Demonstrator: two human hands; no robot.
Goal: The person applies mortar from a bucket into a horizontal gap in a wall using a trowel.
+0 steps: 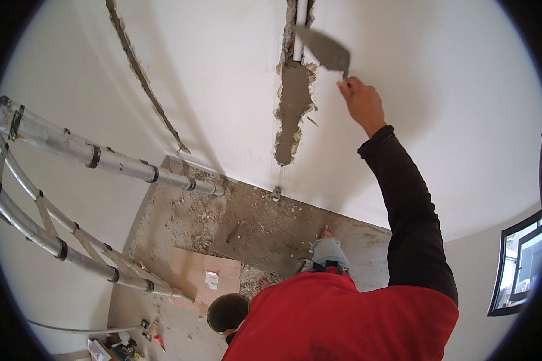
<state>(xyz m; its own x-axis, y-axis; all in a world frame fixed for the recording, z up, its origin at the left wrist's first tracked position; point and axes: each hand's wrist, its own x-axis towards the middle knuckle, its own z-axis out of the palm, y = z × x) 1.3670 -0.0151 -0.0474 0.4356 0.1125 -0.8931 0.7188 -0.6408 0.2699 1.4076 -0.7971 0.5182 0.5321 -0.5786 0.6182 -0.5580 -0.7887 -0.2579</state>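
My right hand (364, 103), at the end of a raised, dark-sleeved arm, is closed round the handle of a trowel (327, 49). The trowel's grey blade points up and left, its tip over a white pipe (299, 36) in a chased groove of the white wall. Below the pipe, grey mortar (295, 99) fills the groove down to its rough lower end. Low in view, a sliver of my left hand (227, 333) shows at the rim of a dark round bucket (227, 311), gripping it; most of that hand is hidden by my red top.
A telescopic metal ladder (81, 144) leans in at the left. Another groove (141, 72) runs down the wall. Rubble and dust lie on the floor (265, 228), with a flat cardboard sheet (196, 274). Tools (126, 346) lie at lower left; a window (521, 265) is at right.
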